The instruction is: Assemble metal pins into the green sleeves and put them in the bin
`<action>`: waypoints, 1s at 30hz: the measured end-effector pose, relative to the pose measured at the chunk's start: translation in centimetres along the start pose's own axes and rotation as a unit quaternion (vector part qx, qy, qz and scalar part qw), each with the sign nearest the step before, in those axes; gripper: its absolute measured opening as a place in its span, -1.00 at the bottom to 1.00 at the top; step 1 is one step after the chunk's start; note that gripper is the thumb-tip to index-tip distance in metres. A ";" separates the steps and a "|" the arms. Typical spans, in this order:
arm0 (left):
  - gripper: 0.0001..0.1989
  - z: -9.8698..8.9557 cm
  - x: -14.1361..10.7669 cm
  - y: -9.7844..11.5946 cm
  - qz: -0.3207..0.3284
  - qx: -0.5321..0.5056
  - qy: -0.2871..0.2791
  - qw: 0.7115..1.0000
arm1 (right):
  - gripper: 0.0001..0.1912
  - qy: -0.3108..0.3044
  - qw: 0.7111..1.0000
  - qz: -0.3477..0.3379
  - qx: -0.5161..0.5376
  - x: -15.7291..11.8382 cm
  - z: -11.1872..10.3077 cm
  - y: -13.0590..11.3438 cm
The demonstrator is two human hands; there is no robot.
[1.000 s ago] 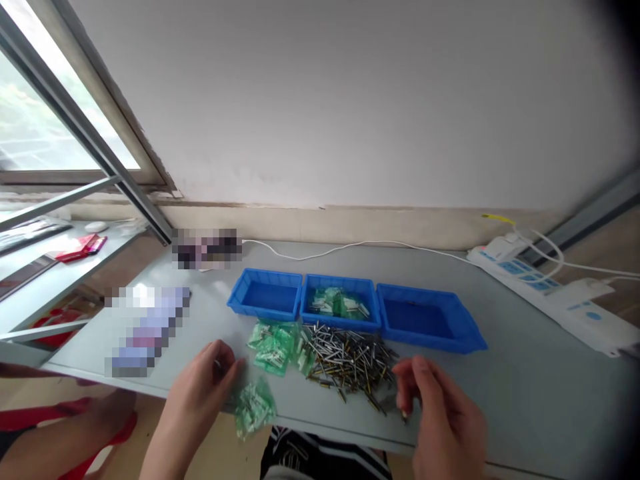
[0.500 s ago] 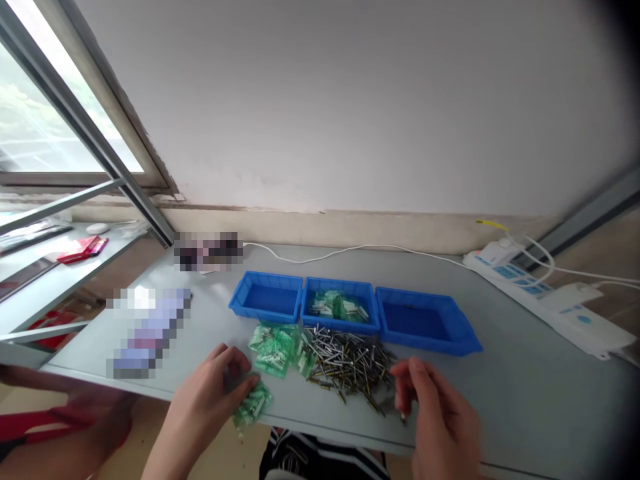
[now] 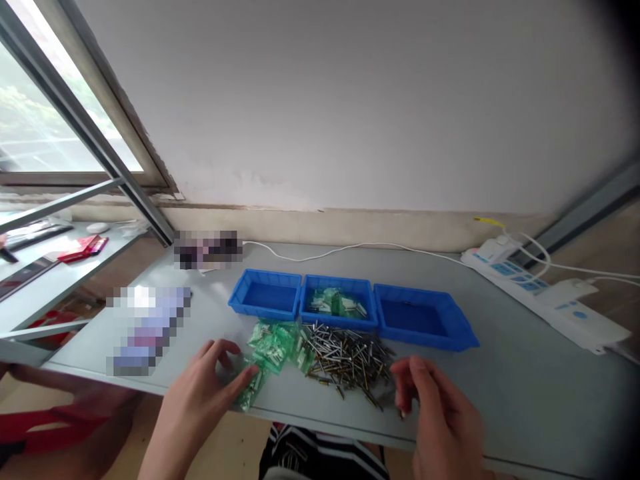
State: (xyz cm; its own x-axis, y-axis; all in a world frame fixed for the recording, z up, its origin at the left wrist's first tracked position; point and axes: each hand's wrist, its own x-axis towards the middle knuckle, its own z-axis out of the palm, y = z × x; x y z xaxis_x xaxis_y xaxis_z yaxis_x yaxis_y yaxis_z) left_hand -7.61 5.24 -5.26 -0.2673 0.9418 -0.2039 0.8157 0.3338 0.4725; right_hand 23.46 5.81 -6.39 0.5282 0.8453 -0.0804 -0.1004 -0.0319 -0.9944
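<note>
My left hand (image 3: 213, 380) is over the near edge of the table, fingers and thumb apart. Its thumb lies over a small green plastic bag (image 3: 254, 392) with white pieces inside. More such green bags (image 3: 273, 345) lie just beyond it. To their right spreads a heap of thin metal pins (image 3: 347, 357), silver with some brass-coloured ends. At the heap's right side my right hand (image 3: 437, 417) is closed, thumb against curled fingers. The tip of a small metal pin (image 3: 402, 415) shows below those fingers; the rest is hidden.
Three blue trays stand in a row behind the heap: a left tray (image 3: 265, 313), a middle tray (image 3: 337, 325) holding green bags, and a right tray (image 3: 430, 343). A white power strip (image 3: 530, 287) and cable lie at right. Someone's leg (image 3: 75, 427) shows lower left.
The green bag under my left hand has moved up onto the table, towards the other bags, and my left fingers have spread. My right hand stays nearly where it was, still closed.
</note>
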 end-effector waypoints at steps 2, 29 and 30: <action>-0.51 -0.1 -0.3 0.2 0.000 0.022 -0.003 1.000 | -0.41 0.002 1.000 -0.001 0.003 0.1 0.0 0.0; -0.58 5.7 -1.5 11.4 0.144 -0.513 -0.128 0.837 | -0.50 -0.165 0.983 -0.047 -0.061 -3.2 3.6 -1.3; -0.58 5.6 -1.4 11.3 0.143 -0.506 -0.137 0.840 | -0.49 -0.163 0.984 -0.044 -0.059 -3.1 3.5 -1.3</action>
State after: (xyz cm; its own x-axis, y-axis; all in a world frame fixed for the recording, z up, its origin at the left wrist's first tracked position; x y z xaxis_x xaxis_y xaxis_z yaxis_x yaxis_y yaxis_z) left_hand 4.81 7.48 -4.45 0.1057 0.9909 -0.0829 -0.0631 0.0899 0.9939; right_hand 19.00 5.07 -4.59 0.2300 0.9731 0.0126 0.0428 0.0028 -0.9991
